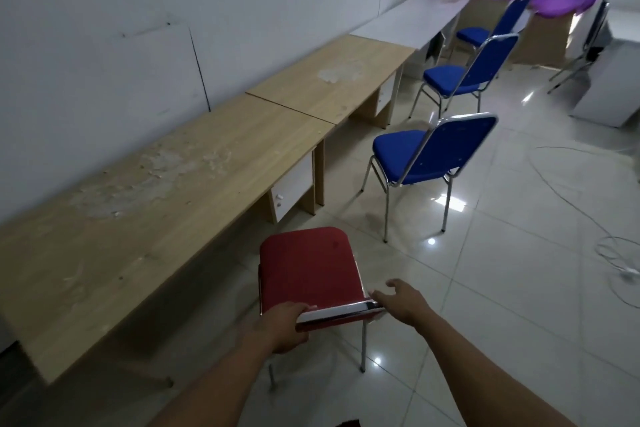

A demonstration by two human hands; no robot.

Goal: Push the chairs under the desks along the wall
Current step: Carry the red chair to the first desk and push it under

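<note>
- No chair is seen pushed fully home; by the look of things the task is at its start.
- The red chair (308, 270) stands on the floor just beside the nearest wooden table (145, 218), its seat not yet under the top, its back towards the camera.
- The top rail of the red chair's back is held by the left hand (282, 324), the grip closed over the chrome edge near its left end.
- The right hand (401, 303) is seen at the rail's right end, fingers spread and loose; whether the rail is actually touched cannot be told, and nothing is clasped.
- Three blue chairs are left to do: the nearest blue chair (429, 156), well apart from the second wooden table (332, 83); a middle blue chair (467, 73); and a far blue chair (498, 24) beside the white table (412, 21).
- As for containers, a small white drawer unit (292, 189) is hung under the nearest table; it is closed, so its contents cannot be seen.
- A loose cable (588, 215) lies on the floor to the right, clear of the chairs.
</note>
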